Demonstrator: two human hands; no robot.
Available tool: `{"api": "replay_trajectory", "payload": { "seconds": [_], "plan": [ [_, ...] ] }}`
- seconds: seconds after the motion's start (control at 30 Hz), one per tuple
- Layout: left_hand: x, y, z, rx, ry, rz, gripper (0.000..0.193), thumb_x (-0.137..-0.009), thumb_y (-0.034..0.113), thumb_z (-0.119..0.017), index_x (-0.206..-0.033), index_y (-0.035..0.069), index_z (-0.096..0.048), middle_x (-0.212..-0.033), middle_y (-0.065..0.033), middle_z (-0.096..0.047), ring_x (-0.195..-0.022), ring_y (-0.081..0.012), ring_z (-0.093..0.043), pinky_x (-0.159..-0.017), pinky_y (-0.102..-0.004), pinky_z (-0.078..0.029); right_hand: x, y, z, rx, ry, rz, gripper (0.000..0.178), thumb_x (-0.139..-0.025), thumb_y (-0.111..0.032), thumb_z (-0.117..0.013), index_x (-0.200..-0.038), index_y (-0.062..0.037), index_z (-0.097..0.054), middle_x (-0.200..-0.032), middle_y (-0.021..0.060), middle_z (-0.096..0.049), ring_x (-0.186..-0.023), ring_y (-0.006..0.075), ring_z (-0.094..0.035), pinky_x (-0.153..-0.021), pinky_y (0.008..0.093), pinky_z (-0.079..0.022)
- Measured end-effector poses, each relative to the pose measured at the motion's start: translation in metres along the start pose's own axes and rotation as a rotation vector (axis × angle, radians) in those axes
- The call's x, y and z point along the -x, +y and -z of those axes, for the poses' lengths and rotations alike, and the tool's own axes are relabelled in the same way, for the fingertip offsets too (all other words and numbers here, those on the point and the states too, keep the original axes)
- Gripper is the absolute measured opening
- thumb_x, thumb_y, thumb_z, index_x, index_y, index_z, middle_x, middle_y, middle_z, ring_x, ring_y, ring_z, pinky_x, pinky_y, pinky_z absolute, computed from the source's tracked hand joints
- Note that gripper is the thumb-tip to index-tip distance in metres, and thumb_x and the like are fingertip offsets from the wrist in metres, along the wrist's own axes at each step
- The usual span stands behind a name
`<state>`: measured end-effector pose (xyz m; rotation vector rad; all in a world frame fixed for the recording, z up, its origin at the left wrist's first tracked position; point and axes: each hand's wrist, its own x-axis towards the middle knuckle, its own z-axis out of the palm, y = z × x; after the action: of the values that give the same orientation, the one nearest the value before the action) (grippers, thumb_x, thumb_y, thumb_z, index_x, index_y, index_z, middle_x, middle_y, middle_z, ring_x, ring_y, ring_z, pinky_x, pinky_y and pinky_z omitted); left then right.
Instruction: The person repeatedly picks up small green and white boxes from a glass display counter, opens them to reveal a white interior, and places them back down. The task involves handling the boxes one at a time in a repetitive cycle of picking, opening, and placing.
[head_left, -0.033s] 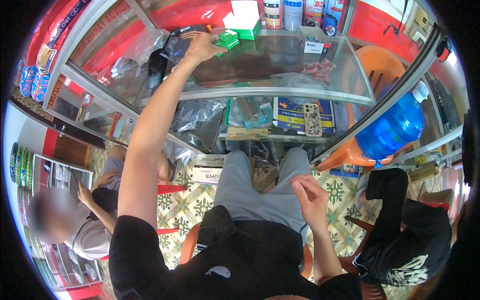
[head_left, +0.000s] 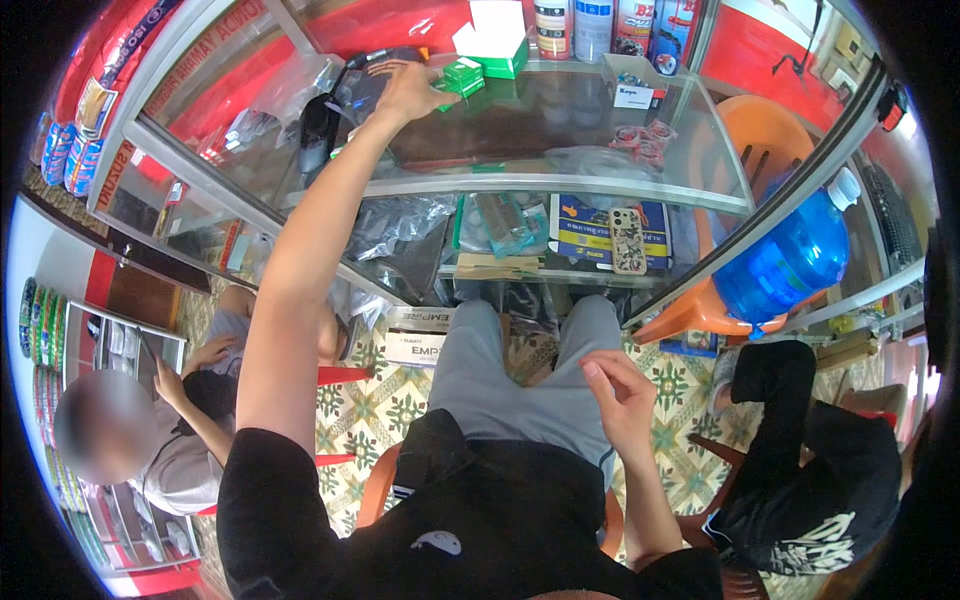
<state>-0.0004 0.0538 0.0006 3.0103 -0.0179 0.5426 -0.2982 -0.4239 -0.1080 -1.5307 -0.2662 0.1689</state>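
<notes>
Almost nothing has moved since the earlier frame: the left hand (head_left: pixel 412 90) still stretches out over the glass surface (head_left: pixel 560 110), fingers closed on a small green box (head_left: pixel 462 75). The box is flat, bright green, and sits just in front of a bigger green-and-white box (head_left: pixel 495 45). The right hand (head_left: pixel 620 390) hangs half curled and empty above the lap. Bare glass lies right of the box; spray cans (head_left: pixel 590 25) line the far edge, a dark pouch (head_left: pixel 320 125) lies left.
</notes>
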Motion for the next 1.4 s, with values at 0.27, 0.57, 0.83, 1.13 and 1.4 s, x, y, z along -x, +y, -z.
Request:
{"api": "replay_trajectory", "payload": {
  "seconds": [0.27, 0.57, 0.83, 1.13, 1.4],
  "plan": [
    [0.046, 0.038, 0.073, -0.021, -0.005, 0.097, 0.06, -0.086, 0.056, -0.083, -0.123, 0.009, -0.079, -0.112, -0.0195, -0.08, -0.108, -0.0373, -0.077, -0.096, -0.0469, -0.059, 0.001, 0.005, 0.006, 0.069, 0.021, 0.013, 0.012, -0.101, -0.003, -0.073, -0.107, 0.0062, -0.077, -0.108, 0.0111, -0.075, -0.098, 0.0157, -0.067, -0.09, 0.0282, -0.052],
    [0.121, -0.005, 0.113, -0.158, -0.321, 0.216, 0.07, -0.087, 0.057, -0.081, -0.133, 0.006, -0.075, -0.122, -0.0242, -0.077, -0.115, -0.0404, -0.074, -0.102, -0.0485, -0.057, -0.005, 0.023, 0.014, 0.106, 0.04, -0.045, 0.014, -0.102, -0.006, -0.073, -0.106, 0.0072, -0.077, -0.104, 0.0106, -0.074, -0.096, 0.016, -0.067, -0.089, 0.0281, -0.052],
    [0.142, -0.041, 0.08, -0.03, -0.122, 0.177, 0.052, -0.093, 0.044, -0.08, -0.129, 0.006, -0.076, -0.109, -0.0235, -0.079, -0.108, -0.0398, -0.075, -0.097, -0.0464, -0.057, -0.016, 0.011, -0.009, 0.121, -0.01, 0.063, 0.012, -0.101, -0.004, -0.074, -0.106, 0.0065, -0.077, -0.104, 0.011, -0.075, -0.092, 0.0166, -0.068, -0.085, 0.0282, -0.053],
    [0.151, 0.001, 0.093, 0.208, 0.211, 0.144, 0.033, -0.098, 0.031, -0.08, -0.117, 0.003, -0.079, -0.096, -0.0208, -0.079, -0.085, -0.0302, -0.081, -0.076, -0.0395, -0.062, -0.009, 0.01, 0.001, 0.153, 0.018, 0.009, 0.012, -0.102, -0.004, -0.072, -0.104, 0.0064, -0.077, -0.102, 0.0107, -0.075, -0.093, 0.0163, -0.068, -0.086, 0.0278, -0.053],
    [0.173, 0.042, 0.084, 0.332, 0.287, 0.029, 0.023, -0.101, 0.02, -0.077, -0.115, 0.001, -0.078, -0.096, -0.0166, -0.079, -0.08, -0.0223, -0.078, -0.072, -0.0374, -0.061, -0.03, -0.003, -0.006, 0.181, 0.021, 0.116, 0.012, -0.101, -0.005, -0.073, -0.103, 0.0061, -0.077, -0.102, 0.0106, -0.075, -0.091, 0.0164, -0.069, -0.084, 0.0286, -0.053]
  ]
}}
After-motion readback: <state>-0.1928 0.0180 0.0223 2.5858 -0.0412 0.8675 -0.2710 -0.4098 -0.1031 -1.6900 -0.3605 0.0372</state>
